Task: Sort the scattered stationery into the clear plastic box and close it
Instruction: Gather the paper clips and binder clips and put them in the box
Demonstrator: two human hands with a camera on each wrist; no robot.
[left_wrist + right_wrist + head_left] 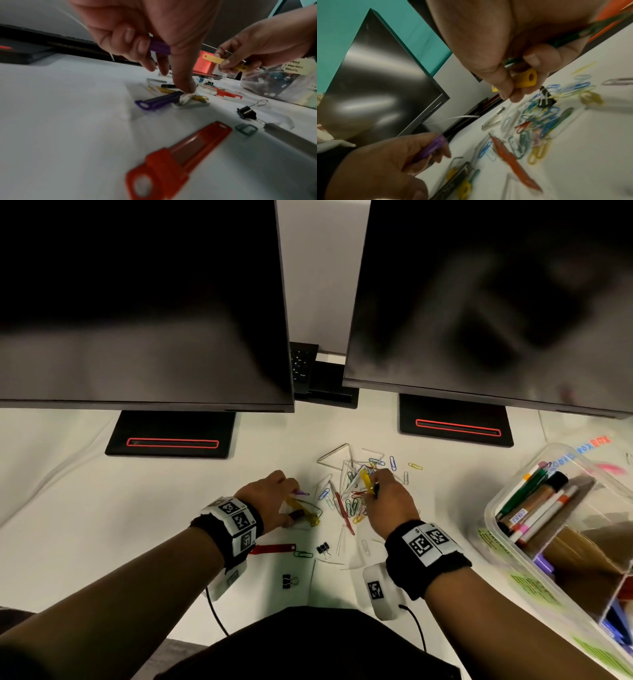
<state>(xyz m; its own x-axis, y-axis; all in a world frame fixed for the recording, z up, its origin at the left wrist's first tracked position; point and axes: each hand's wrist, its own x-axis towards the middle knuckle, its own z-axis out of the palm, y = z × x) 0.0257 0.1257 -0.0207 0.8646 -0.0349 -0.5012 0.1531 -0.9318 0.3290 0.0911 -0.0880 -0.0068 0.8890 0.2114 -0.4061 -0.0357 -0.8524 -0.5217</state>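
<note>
Coloured paper clips (352, 494) and plastic strips lie scattered on the white desk (102, 508). The clear plastic box (490, 510) stands open at the right, with pens and markers inside. My left hand (291, 491) grips a purple tag (159, 47) in curled fingers while its thumb presses a white scrap beside a second purple tag (159, 101) on the desk. My right hand (375, 484) hovers over the clip pile, pinching a yellow tag (526, 78) and also holding a green pen (590, 31).
Two dark monitors (137, 302) on black stands (171, 433) close off the back of the desk. Near me lie a red tag (274, 548), a green paper clip (303, 554) and two black binder clips (289, 581). Green sticky labels cover the box's near wall.
</note>
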